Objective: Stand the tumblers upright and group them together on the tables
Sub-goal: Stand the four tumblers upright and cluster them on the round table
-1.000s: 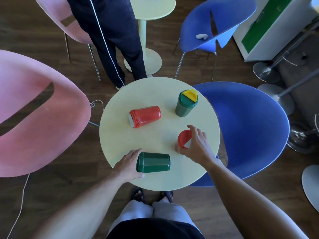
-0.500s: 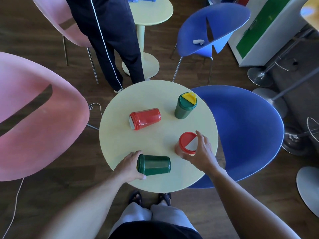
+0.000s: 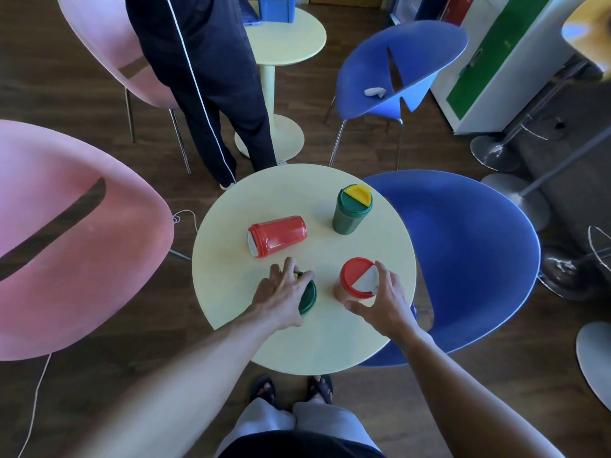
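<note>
Your left hand (image 3: pixel 281 294) has just tipped the green tumbler (image 3: pixel 308 296) upright and grips its lid; your right hand (image 3: pixel 380 300) holds the red tumbler (image 3: pixel 355 282), also newly upright. One red tumbler on its side (image 3: pixel 277 236) remains on the surface (image 3: pixel 330 345).

You're in a café-style lounge: small round tables (image 3: pixel 231 233), pink chairs (image 3: pixel 66 242) and blue chairs (image 3: pixel 463 252), wood floor (image 3: pixel 66 391).

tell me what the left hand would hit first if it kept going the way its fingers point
Probably the lying red tumbler. The left hand, on top of the green tumbler, points up and slightly right across the table, and the red one lies just beyond its fingertips. Height is hard to judge from above, so it might pass over it.
</note>
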A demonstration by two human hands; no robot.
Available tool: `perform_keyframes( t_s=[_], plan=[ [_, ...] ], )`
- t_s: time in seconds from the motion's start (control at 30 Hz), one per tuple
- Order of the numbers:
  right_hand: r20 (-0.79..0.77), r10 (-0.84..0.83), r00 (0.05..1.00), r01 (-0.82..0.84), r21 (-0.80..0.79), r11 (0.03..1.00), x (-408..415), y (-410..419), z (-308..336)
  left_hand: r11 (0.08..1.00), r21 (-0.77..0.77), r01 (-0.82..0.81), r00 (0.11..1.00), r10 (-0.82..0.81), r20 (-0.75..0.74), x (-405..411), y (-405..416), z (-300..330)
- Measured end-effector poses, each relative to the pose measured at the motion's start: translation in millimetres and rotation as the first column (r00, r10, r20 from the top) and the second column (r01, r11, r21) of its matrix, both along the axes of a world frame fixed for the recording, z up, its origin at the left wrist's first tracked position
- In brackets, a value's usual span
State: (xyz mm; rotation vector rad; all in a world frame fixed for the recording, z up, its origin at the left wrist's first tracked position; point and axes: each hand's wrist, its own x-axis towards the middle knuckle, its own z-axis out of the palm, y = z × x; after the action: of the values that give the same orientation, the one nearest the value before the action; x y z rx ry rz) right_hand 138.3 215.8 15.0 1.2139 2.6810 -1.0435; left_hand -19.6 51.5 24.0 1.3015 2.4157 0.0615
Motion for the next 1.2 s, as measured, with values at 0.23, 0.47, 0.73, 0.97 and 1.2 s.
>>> perform_keyframes(
  t_s=[0.23,0.47,0.73,0.97,1.2],
  plan=[
    [0.016,0.008,1.0,-0.008,0.0,1.0,-4,6,4,0.988,0.095,-0.118,0.987,0.107,0.121,8,-8,-8],
    [0.03,-0.001,1.0,0.004,-0.081,0.997,-16,7,5,0.937,0.066,-0.342,0.912,0.314,0.264,11,-17,-6],
    [0.043,-0.032,0.999,0.034,-0.065,0.997,-18,12,7,0.813,0.055,-0.58,0.774,0.529,0.347,17,3,2],
    [0.019,0.075,0.997,-0.074,-0.059,0.995,-22,3,7,0.746,0.032,-0.666,0.699,0.608,0.378,19,19,0],
    [0.044,0.151,0.988,-0.15,-0.021,0.989,-26,-2,6,0.871,0.036,-0.489,0.803,0.434,0.41,7,-2,-2]
  ],
)
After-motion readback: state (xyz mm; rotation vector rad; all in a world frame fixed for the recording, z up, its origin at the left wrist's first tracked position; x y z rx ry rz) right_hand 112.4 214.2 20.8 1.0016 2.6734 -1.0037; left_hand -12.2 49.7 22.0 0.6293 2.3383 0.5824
